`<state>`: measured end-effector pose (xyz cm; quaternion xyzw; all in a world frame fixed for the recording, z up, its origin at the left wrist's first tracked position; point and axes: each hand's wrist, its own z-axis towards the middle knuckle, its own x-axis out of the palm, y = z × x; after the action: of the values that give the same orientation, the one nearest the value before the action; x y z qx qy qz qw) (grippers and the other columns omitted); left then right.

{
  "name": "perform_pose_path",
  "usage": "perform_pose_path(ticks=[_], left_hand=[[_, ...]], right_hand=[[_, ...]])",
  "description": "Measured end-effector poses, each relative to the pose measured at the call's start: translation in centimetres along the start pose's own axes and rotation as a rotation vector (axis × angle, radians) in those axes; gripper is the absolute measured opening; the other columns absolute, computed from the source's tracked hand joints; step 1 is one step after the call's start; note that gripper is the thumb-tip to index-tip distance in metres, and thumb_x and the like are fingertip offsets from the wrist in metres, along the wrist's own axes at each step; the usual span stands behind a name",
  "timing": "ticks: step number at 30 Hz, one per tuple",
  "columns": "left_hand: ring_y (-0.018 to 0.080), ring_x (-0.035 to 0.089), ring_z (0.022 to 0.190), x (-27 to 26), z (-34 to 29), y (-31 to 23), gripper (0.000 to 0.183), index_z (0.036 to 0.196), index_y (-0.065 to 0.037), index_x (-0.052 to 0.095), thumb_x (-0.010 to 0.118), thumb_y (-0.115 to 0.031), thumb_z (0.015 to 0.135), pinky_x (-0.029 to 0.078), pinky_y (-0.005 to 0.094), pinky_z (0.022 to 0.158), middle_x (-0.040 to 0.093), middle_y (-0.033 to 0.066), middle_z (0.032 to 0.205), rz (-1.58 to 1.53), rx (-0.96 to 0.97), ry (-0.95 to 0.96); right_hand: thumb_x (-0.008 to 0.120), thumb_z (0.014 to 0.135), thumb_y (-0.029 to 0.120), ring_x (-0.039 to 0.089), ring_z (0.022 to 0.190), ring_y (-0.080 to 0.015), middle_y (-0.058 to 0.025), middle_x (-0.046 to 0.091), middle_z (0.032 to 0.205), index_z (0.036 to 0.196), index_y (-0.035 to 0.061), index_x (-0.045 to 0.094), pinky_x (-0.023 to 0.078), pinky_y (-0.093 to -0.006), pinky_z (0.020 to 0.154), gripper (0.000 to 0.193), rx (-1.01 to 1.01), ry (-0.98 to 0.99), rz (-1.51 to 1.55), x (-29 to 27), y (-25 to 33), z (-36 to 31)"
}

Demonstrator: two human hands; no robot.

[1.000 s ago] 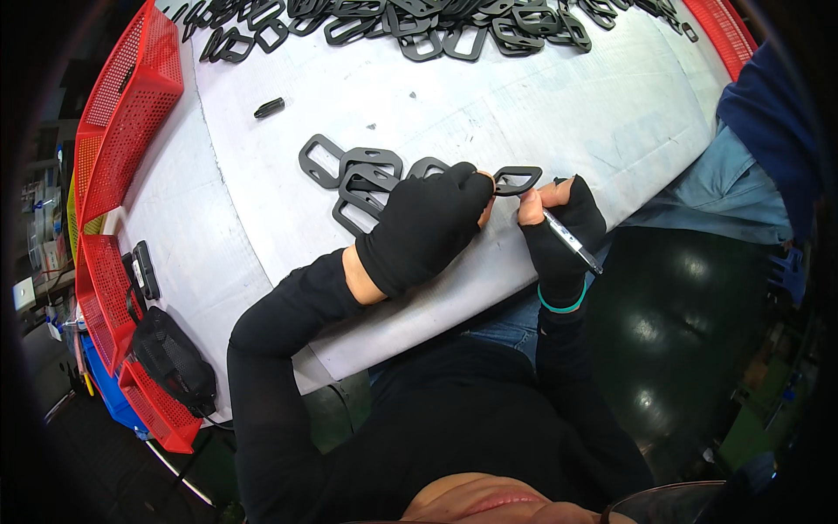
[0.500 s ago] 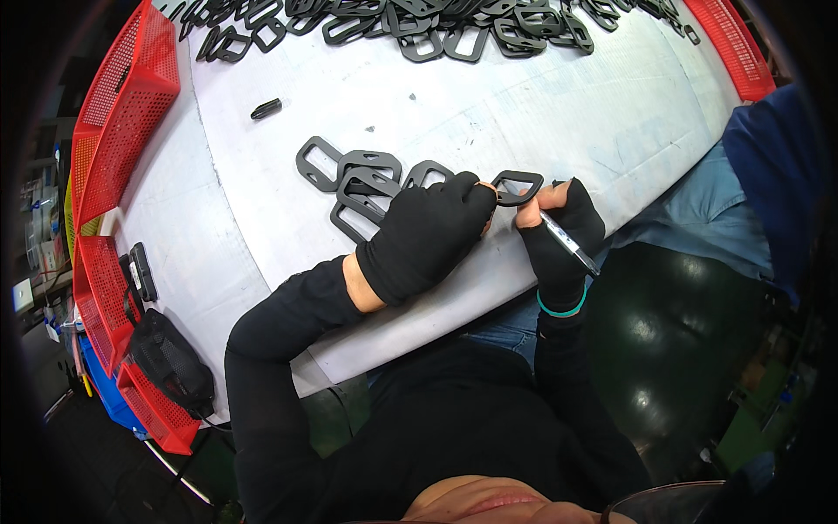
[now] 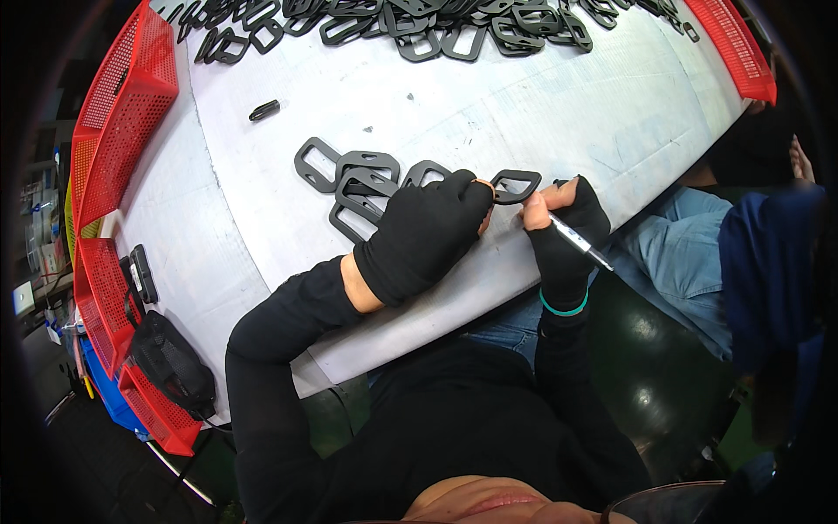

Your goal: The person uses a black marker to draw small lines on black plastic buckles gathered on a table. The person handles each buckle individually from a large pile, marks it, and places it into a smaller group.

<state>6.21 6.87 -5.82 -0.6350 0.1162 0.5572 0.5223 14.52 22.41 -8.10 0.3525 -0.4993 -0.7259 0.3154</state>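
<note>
Over the near part of the white table, my left hand (image 3: 429, 234) in a black fingerless glove is closed on one end of a black ring-shaped plastic part (image 3: 517, 197) with a large opening. My right hand (image 3: 569, 229), gloved the same way, grips a white marker pen (image 3: 580, 241) between thumb and fingers. The pen slants, its back end toward me; its tip is hidden by my fingers beside the part. Left of my left hand lie several like black parts (image 3: 316, 162), some overlapping. A black pen cap (image 3: 264, 110) rests farther off.
A large heap of black parts (image 3: 419, 45) covers the table's far edge. Red perforated baskets (image 3: 131, 113) line the left side, and another red basket (image 3: 731, 51) stands far right. A black mesh pouch (image 3: 172, 362) lies at left. Another person (image 3: 768, 279) is at the right.
My right hand and the marker have shifted slightly to the right. My left hand still holds the part. The person at right has moved, showing more of the legs and a hand.
</note>
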Motion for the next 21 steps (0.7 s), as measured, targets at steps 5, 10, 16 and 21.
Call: perform_pose_path(ticks=[5,10,16,21], left_hand=[[0.0095,0.056,0.053,-2.6,1.3,0.2,0.014,0.087,-0.004,0.063,0.069,-0.011,0.077,0.042,0.0236,0.048,0.059,0.0024,0.064,-0.404,-0.193,-0.064],[0.0025,0.050,0.051,-9.2,2.9,3.5,0.015,0.085,-0.002,0.063,0.067,-0.015,0.080,0.038,0.0173,0.045,0.060,-0.0011,0.065,-0.695,-0.471,0.188],[0.0071,0.057,0.060,-13.3,0.6,8.4,0.021,0.094,0.000,0.065,0.068,-0.012,0.077,0.046,0.0205,0.054,0.064,0.0037,0.073,-0.386,-0.352,0.682],[0.0104,0.060,0.061,-14.7,-0.6,10.2,0.029,0.106,-0.003,0.065,0.065,-0.021,0.083,0.049,0.0218,0.056,0.066,0.0074,0.081,-0.155,-0.351,0.246]], right_hand=[[0.065,0.076,0.002,0.050,0.053,-0.0083,-0.0030,0.052,0.061,0.071,0.0023,0.047,0.042,-0.0214,0.053,0.019,0.101,-0.053,0.257,-0.5,-0.2,0.3],[0.061,0.079,0.003,0.054,0.054,-0.0117,-0.0066,0.054,0.060,0.072,0.0035,0.043,0.044,-0.0240,0.055,0.020,0.145,-0.057,0.343,-0.9,0.1,0.6],[0.060,0.080,0.006,0.048,0.053,-0.0105,-0.0046,0.049,0.060,0.072,0.0056,0.042,0.047,-0.0252,0.057,0.020,0.162,-0.051,0.304,-0.4,0.7,0.3],[0.061,0.081,0.009,0.042,0.052,-0.0085,-0.0032,0.044,0.060,0.072,0.0069,0.041,0.050,-0.0273,0.058,0.022,0.163,-0.067,0.268,-0.2,0.4,0.3]])
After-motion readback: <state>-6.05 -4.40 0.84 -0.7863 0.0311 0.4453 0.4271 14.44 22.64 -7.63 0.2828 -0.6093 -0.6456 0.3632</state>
